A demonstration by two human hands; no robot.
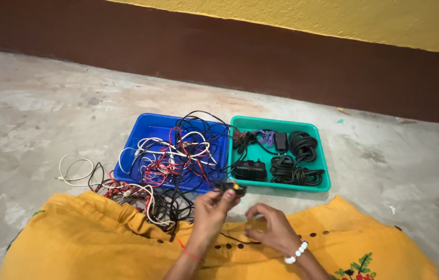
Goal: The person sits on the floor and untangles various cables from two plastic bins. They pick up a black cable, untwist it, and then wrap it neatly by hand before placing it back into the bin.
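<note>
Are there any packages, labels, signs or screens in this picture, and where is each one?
No packages, labels, signs or screens show here.
Blue tray: on the floor, left, rectangular, full of tangled cables.
Green tray: right of it, touching, rectangular, holding coiled black cables.
Left hand: grips a small black plug with a yellow spot.

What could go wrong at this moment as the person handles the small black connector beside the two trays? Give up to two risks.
1. The left hand lifts a black connector whose thin black cable runs toward the tangled wires; pulling might tighten knots.
2. Wires spill over the blue tray rim onto the floor and yellow cloth, so a tug may drag the tray.
</note>
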